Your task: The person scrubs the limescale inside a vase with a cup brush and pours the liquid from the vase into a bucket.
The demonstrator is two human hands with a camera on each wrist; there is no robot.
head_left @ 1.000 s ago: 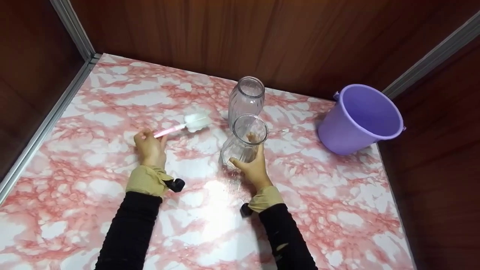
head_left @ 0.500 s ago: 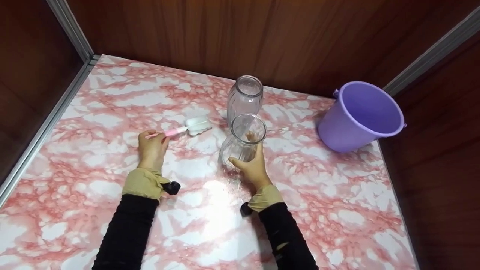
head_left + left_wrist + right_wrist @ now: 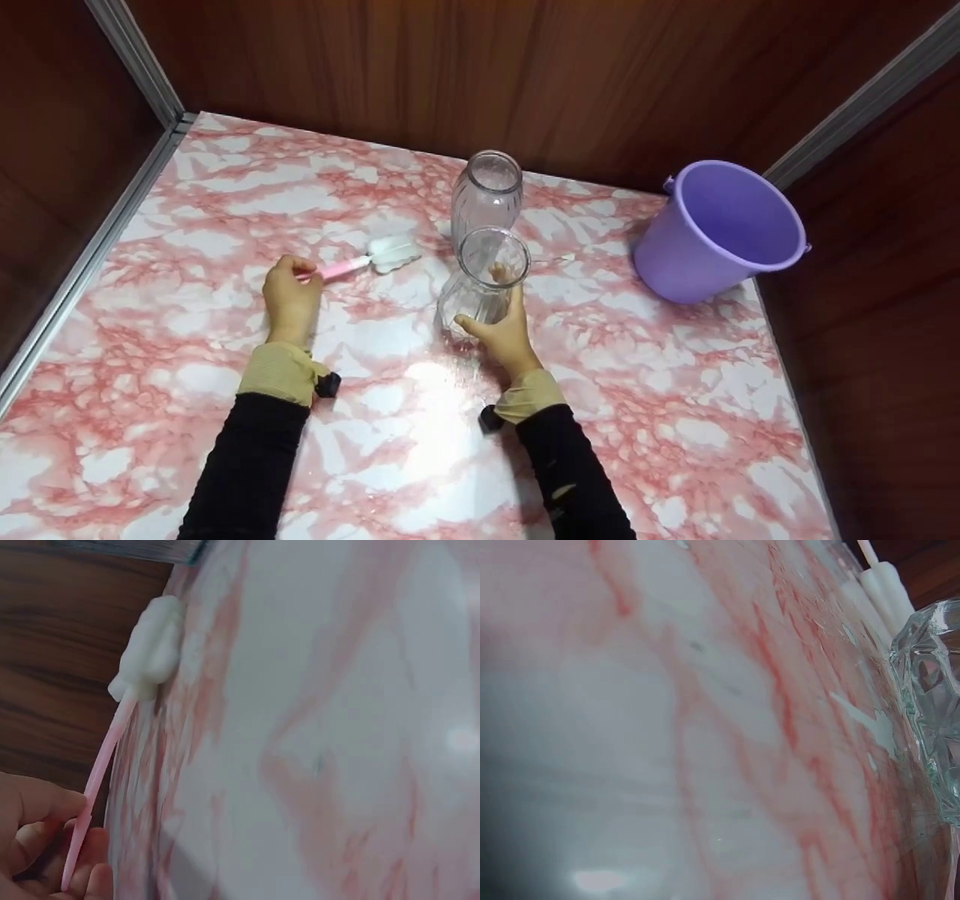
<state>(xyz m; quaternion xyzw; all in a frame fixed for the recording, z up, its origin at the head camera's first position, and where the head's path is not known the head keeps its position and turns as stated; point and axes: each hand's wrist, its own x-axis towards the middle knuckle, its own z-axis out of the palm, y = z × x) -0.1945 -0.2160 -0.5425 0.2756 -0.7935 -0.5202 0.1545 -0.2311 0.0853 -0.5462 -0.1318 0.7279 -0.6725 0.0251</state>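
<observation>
My left hand (image 3: 291, 300) pinches the pink handle of a sponge bottle brush (image 3: 391, 253). In the left wrist view, thumb and fingers close on the handle's end, and the white sponge head (image 3: 154, 645) points away, close over the table. With thumb and fingers spread around its body, my right hand (image 3: 514, 341) grips a clear glass vase (image 3: 465, 304). The vase leans, its mouth tipped away from me. Only its faceted glass base (image 3: 934, 705) shows in the right wrist view; the right hand is outside that view.
A second glass vase (image 3: 480, 211) stands upright just behind the held one. At the right stands a purple bucket (image 3: 671, 262). Wood-grain panels (image 3: 360, 75) wall the red-and-white marbled table (image 3: 660, 390) at the back and sides. Wet spots show near the held vase.
My left hand has shifted its hold along the brush handle and turned a little, ending slightly lower. The sponge head has dipped slightly. The right hand keeps its grip on the vase.
</observation>
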